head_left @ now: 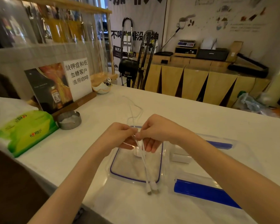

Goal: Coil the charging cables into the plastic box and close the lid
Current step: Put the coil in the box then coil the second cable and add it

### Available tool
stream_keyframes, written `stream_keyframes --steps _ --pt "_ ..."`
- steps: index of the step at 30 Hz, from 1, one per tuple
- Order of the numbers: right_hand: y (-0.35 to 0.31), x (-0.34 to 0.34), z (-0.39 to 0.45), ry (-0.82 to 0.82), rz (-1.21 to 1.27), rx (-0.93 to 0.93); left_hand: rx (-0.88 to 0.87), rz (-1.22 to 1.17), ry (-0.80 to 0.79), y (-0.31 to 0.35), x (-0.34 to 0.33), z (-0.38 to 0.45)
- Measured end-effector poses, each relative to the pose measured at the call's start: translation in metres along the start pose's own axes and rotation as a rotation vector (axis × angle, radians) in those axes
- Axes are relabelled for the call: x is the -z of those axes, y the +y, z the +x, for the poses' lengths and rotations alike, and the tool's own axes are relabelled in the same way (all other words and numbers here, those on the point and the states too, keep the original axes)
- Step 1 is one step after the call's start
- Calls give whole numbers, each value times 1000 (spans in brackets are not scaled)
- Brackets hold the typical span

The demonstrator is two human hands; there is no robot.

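Observation:
A white charging cable (145,165) hangs from both my hands above a clear plastic box (113,172) with a blue-edged rim. My left hand (120,135) and my right hand (153,131) pinch the cable together at the fingertips. Two strands drop down to two plugs (153,188) resting at the box's near rim. The rest of the cable (134,109) trails away across the white table. A small white round piece (138,153) lies inside the box under my fingers. The clear lid (220,159) with blue clasps (204,191) lies to the right, partly under my right forearm.
A green tissue pack (23,128) and a metal ashtray (69,120) sit at the left. Behind them stand a framed sign (61,84) and a small ceramic dish (101,88). A white block (180,156) lies on the lid. The table edge (95,212) runs close to me.

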State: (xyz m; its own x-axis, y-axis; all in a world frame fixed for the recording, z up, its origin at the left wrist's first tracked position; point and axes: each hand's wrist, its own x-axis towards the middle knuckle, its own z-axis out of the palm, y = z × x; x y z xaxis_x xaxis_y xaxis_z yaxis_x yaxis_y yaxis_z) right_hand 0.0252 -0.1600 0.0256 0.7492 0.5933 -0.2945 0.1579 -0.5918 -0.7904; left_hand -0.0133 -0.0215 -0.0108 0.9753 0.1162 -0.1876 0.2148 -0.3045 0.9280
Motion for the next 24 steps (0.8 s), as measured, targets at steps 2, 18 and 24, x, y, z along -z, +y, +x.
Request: stream_keyframes --steps 2,18,24 --pt "-3 6 -5 56 32 -1 -39 -46 25 3 3 0" --pt "-14 60 -39 394 450 263 -292 621 272 24 -2 -17" --pt "-18 66 -39 341 409 370 -186 -143 -401 81 -13 -40"
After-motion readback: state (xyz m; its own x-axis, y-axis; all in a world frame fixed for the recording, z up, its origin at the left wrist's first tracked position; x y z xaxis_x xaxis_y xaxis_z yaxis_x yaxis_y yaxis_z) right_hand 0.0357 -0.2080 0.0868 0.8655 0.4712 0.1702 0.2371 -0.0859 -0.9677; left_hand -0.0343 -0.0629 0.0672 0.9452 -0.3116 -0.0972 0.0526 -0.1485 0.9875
